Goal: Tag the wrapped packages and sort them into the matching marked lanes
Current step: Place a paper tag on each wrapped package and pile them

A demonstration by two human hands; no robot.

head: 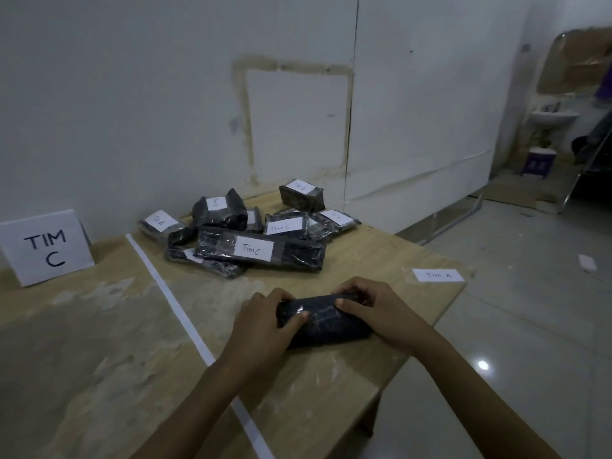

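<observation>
On my feed both hands clamp one dark wrapped package (326,321) that lies flat on the table (99,342). The left hand (261,321) curls its fingers (298,318) round the near-left end, and the right hand (381,313) pinches the far-right end the same way. The table is pale wood, worn and blotchy. Just left of the fingers a white strip (185,321) runs across it from the far side to the near edge. Beyond the fingers, on their side of the strip, sits a pile of tagged packages (261,250). To the right of the fingers, near the table's corner, a Tim A label (437,275) lies flat. Far to the left, across the strip, a TIM C card (48,248) stands against the white wall (132,111), which bears a stained rectangular outline (294,120). Right of the table, the tiled floor (530,326) shines with a spot of glare.
</observation>
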